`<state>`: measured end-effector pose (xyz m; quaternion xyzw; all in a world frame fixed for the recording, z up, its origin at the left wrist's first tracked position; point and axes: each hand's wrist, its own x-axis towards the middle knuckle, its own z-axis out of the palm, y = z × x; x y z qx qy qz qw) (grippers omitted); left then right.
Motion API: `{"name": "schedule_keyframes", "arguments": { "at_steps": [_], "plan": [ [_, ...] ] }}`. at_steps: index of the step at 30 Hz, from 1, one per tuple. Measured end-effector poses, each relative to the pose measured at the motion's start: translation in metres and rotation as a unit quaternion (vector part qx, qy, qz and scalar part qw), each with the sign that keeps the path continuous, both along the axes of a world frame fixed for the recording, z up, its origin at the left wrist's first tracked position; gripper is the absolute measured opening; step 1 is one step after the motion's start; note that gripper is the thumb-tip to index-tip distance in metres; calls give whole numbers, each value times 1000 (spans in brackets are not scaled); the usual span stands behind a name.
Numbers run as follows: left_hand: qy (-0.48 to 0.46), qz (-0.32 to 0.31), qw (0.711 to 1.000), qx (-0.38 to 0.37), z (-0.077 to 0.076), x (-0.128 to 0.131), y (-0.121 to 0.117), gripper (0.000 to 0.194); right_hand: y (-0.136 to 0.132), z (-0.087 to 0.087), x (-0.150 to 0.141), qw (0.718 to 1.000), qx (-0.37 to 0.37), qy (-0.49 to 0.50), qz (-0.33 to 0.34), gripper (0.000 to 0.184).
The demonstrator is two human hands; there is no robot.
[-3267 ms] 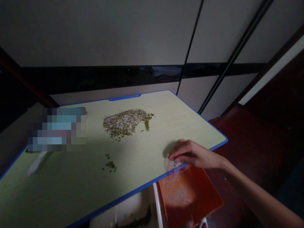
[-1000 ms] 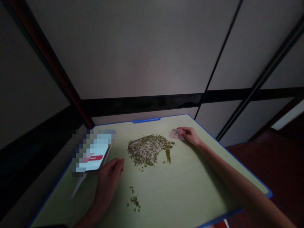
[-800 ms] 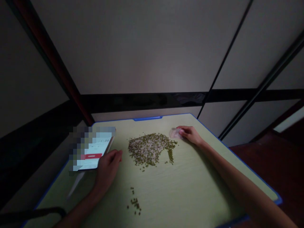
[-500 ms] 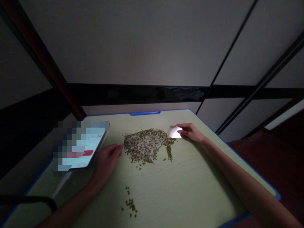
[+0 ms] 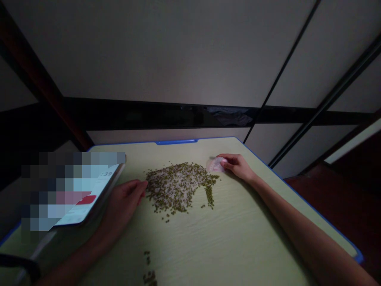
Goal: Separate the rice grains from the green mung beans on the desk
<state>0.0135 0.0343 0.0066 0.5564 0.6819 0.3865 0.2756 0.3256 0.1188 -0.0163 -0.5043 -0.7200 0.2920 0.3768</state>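
A spread pile of green mung beans mixed with whitish, rice-like grains (image 5: 175,184) lies in the middle of the table. At its left edge is my left hand (image 5: 131,194), thumb and fingertips pinched together; whatever they hold, if anything, is too small to make out. Beyond the pile's right edge, my right hand (image 5: 236,165) grips a pale pinkish, rounded object (image 5: 215,164) that rests on or close to the tabletop. Its exact kind is unclear. A narrow strip of green beans (image 5: 209,196) runs toward me from the pile's right side.
A tablet-like device with a lit screen (image 5: 85,204) stands tilted at the left, partly pixelated. Several beans (image 5: 149,276) lie near the front. The pale table (image 5: 238,238) has a blue rim, and cabinet panels (image 5: 166,51) rise behind it. A dark strap (image 5: 19,264) shows lower left.
The view has shifted, so the device, pile and left hand appear further left. The bright glare on the pale object has faded. Both hands keep about the same grip and place.
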Motion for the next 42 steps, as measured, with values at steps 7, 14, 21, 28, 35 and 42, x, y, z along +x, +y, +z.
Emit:
{"name": "schedule_keyframes", "arguments": {
  "at_steps": [7, 14, 21, 28, 35, 42],
  "plan": [
    [21, -20, 999, -20, -7, -3, 3, 35, -1, -1, 8, 999, -10, -3, 41, 34],
    [37, -38, 998, -17, -7, -1, 6, 34, -3, -2, 10, 999, -19, 1, 47, 34],
    [45, -35, 998, -34, -8, -2, 5, 36, -4, -2, 6, 999, -14, 3, 36, 34],
    [69, -43, 996, -44, -9, -3, 7, 39, -4, -2, 3, 999, -6, 0, 40, 35],
    [66, -56, 995, -58, -12, -6, 9, 41, -3, -2, 14, 999, -14, -1, 51, 33],
    [77, -51, 994, -57, -17, -8, 10, 41, -5, -2, 20, 997, -38, 5, 61, 31]
  ]
}}
